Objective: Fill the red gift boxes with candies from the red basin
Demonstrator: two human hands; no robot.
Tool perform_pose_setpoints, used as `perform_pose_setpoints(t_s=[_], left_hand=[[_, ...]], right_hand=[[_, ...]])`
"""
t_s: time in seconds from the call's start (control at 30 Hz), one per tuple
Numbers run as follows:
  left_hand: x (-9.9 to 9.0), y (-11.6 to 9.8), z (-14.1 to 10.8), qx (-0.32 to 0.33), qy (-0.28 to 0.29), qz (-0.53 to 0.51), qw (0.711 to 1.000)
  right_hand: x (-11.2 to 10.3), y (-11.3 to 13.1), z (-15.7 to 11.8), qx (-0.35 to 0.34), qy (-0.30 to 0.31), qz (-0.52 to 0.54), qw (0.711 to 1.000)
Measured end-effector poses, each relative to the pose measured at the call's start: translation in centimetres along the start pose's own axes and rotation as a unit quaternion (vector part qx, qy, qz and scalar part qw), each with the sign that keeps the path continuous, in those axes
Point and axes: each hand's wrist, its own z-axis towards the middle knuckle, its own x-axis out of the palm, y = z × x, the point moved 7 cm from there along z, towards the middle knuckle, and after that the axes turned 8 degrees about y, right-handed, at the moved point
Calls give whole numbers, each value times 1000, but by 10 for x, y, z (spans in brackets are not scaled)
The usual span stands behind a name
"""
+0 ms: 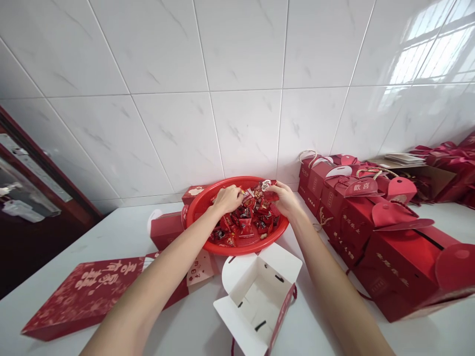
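Observation:
A red plastic basket [237,251] stands near the tiled wall, filled with red-wrapped candies [245,226]. My left hand [229,199] is over the left part of the candies, fingers curled and pinched together; what they hold, if anything, is hidden. At the basket's right rim, my right hand [284,199] grips a red packet [271,193] with pale lettering between thumb and fingers. Just in front of the basket, between my forearms, sits an open box [256,301] with a white inside and raised flaps. No contents show in it.
Several red gift boxes [356,227] with rope handles line the right side. A flat red box [85,291] with gold characters lies at the left, near smaller red boxes [166,230]. Behind the basket rises the tiled wall [245,133]. A brown carton [432,180] stands far right.

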Motion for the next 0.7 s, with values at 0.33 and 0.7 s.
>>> perform_pose_setpoints(t_s=[0.33, 0.7], left_hand=[[1, 1, -2, 6, 17, -33, 999], [7, 32, -1, -151, 54, -35, 986]], right_hand=[[-3, -2, 3, -6, 1, -8, 1000], [1, -1, 0, -6, 20, -19, 1000]])
